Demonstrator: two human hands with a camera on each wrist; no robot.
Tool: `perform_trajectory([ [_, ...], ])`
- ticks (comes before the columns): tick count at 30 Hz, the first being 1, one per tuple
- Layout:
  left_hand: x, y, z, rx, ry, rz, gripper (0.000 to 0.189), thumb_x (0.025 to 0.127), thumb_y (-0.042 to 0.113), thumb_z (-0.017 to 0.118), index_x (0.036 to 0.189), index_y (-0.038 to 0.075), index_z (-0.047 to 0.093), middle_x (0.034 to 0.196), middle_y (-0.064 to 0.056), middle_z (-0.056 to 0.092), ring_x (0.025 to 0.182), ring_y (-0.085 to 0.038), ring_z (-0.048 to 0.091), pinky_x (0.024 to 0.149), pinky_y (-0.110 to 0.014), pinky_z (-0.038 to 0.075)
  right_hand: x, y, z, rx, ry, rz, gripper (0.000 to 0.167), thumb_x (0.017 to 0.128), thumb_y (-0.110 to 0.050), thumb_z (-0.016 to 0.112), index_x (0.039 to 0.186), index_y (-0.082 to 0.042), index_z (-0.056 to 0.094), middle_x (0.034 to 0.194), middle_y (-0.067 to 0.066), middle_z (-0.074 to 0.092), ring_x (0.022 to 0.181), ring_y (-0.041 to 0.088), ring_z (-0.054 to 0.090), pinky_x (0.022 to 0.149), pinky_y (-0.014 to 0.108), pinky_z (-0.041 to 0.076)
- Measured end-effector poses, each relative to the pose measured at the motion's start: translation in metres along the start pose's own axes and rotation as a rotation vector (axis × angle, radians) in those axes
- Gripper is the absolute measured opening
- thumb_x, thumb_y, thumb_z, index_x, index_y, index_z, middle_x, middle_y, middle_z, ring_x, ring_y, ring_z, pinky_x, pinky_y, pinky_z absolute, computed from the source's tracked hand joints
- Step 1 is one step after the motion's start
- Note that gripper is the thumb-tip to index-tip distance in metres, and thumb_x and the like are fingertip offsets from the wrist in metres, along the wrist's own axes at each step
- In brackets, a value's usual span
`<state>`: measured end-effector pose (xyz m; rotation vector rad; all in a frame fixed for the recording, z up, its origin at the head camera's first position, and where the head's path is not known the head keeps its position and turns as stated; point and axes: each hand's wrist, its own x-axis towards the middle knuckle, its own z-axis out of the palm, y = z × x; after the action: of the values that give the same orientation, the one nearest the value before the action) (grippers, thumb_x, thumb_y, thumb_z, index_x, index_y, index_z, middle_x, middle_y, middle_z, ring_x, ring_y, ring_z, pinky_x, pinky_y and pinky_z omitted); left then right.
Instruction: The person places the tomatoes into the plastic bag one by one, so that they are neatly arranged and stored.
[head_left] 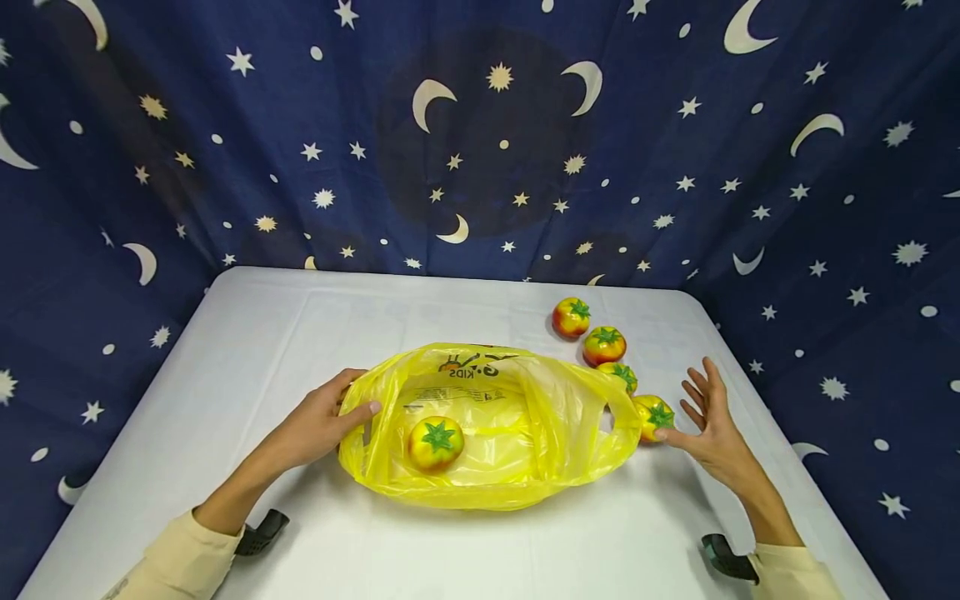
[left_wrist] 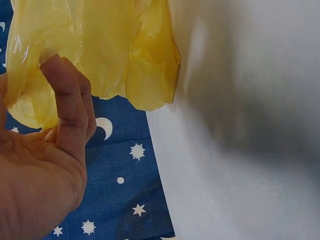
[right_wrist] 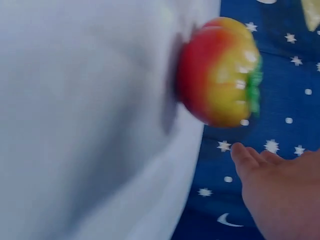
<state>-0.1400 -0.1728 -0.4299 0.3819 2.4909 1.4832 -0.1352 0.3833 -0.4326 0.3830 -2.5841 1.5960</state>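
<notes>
A yellow plastic bag stands on the table with its mouth spread wide. My left hand grips the bag's left edge, thumb on the inner side and fingers outside. Inside the bag lies one toy tomato, yellow and red with a green leafy top. To the right of the bag, my right hand has its fingers spread, holding nothing. Its thumb tip is right at the nearest loose toy tomato. In the right wrist view that tomato sits on the table, just beyond the fingers.
Behind the bag's right end, more toy tomatoes form a row: one partly hidden by the bag, another past it and the farthest. A dark blue curtain with moons and stars surrounds the white table.
</notes>
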Motion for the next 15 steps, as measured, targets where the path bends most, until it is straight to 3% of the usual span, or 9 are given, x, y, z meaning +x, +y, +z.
perform_trajectory([
  [3,0.000,0.000,0.001,-0.009,-0.002,-0.005,0.054,0.101,0.031,0.065,0.144,0.004,0.045,0.113,-0.013,0.066,0.083,-0.022,0.068,0.073,-0.035,0.056,-0.001,0.011,0.005,0.006,-0.009,0.049,0.126,0.085,0.007,0.077,0.159,-0.030,-0.018,0.164,0.028,-0.007,0.148,0.052,0.003,0.106,0.007,0.025],
  [7,-0.001,0.000,0.001,-0.008,0.001,-0.013,0.054,0.101,0.031,0.065,0.143,0.004,0.045,0.114,-0.014,0.066,0.083,-0.020,0.068,0.072,-0.034,0.056,-0.001,0.019,0.010,0.000,-0.022,0.086,0.129,0.084,0.005,0.079,0.159,-0.032,-0.019,0.164,0.027,-0.008,0.146,0.056,0.002,0.107,0.008,0.022],
  [10,-0.002,-0.001,0.001,-0.008,0.006,-0.017,0.054,0.101,0.030,0.065,0.143,0.004,0.045,0.112,-0.014,0.067,0.082,-0.019,0.068,0.071,-0.033,0.056,0.000,0.023,0.014,0.006,-0.027,0.092,0.130,0.083,0.005,0.079,0.158,-0.032,-0.020,0.163,0.028,-0.008,0.146,0.056,0.003,0.121,0.035,0.015],
  [13,-0.001,-0.001,0.001,-0.012,0.006,-0.012,0.053,0.101,0.030,0.065,0.143,0.003,0.045,0.111,-0.013,0.067,0.081,-0.020,0.068,0.070,-0.033,0.056,0.002,0.024,0.016,0.016,-0.021,0.098,0.132,0.082,0.006,0.081,0.159,-0.031,-0.020,0.163,0.030,-0.007,0.145,0.057,0.004,0.113,0.068,0.007],
  [15,-0.001,0.000,0.001,-0.012,0.006,-0.007,0.053,0.101,0.029,0.065,0.142,0.003,0.045,0.111,-0.013,0.067,0.082,-0.019,0.068,0.070,-0.032,0.056,0.002,0.024,0.018,0.027,-0.019,0.100,0.133,0.080,0.007,0.081,0.159,-0.030,-0.019,0.162,0.031,-0.007,0.145,0.058,0.004,0.108,0.076,0.006],
])
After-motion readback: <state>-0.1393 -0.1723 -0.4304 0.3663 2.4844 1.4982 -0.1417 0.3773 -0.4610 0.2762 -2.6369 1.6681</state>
